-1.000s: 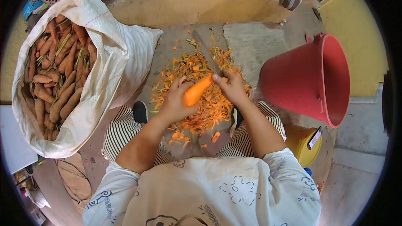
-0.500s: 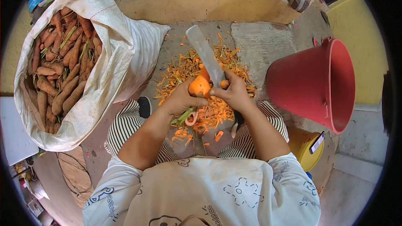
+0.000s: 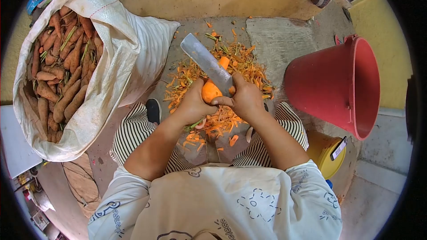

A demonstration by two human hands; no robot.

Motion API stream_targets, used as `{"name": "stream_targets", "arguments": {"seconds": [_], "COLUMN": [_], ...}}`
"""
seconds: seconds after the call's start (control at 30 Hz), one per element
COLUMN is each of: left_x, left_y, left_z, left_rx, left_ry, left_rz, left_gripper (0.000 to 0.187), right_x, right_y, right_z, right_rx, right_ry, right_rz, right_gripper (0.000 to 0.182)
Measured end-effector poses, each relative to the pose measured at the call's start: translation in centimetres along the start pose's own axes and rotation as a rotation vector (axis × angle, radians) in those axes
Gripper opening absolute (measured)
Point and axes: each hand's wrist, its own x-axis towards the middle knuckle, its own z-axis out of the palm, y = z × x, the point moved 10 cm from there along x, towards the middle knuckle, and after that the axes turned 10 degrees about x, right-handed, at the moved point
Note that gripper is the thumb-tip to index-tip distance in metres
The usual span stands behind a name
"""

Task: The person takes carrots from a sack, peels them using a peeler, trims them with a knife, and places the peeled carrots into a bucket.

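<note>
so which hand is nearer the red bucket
Right: the right hand, holding the knife, is across a gap from the red bucket; the left hand, holding the carrot, is farther away.

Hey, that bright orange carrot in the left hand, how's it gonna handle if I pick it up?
The carrot may feel slippery, as its surface looks smooth and peeled. It's probably stiff: it shows on both sides of the knife without visible sagging. Its rounded sides suggest it could roll if set down.
</note>
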Motion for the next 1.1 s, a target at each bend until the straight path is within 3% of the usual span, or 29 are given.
{"name": "stream_targets", "arguments": {"seconds": [0.13,0.3,0.5,0.7,0.8,0.83,0.93,1.0,1.07,1.1], "left_x": [0.0,-0.1,0.1,0.0,-1.0,-0.5,0.4,0.3,0.0,-0.1], "left_y": [0.1,1.2,-1.3,-1.7,1.3,0.3,-1.5,-1.3,-1.5,-1.6], "left_z": [-0.1,0.2,1.7,-0.2,-2.4,-2.2,-1.3,-0.5,0.2,0.4], "left_rx": [0.036,-0.107,-0.17,0.218,0.31,0.149,-0.324,-0.629,-0.734,-0.847], "left_ry": [0.005,-0.029,-0.132,0.227,0.475,0.396,0.187,0.091,0.027,0.04], "left_rz": [0.017,0.058,-0.049,0.005,0.157,0.102,-0.041,-0.111,-0.186,-0.245], "left_gripper": [0.067,0.063,0.059,0.058,0.059,0.057,0.053,0.052,0.032,0.029], "right_x": [0.0,0.2,0.6,1.1,0.6,0.3,1.2,2.1,2.0,1.7], "right_y": [0.0,0.3,1.4,3.2,2.4,2.0,2.7,3.8,2.9,1.7], "right_z": [0.5,1.3,2.9,5.2,5.8,5.8,3.6,2.7,1.5,0.6], "right_rx": [-0.049,0.123,0.219,0.515,0.564,0.576,0.85,0.718,0.617,0.483], "right_ry": [-0.012,-0.054,-0.192,-0.261,-0.363,-0.395,-0.146,-0.106,-0.052,0.024], "right_rz": [-0.015,-0.043,0.04,0.113,0.135,0.137,0.161,0.107,-0.026,-0.143], "right_gripper": [0.066,0.065,0.059,0.044,0.041,0.04,0.048,0.045,0.047,0.058]}}
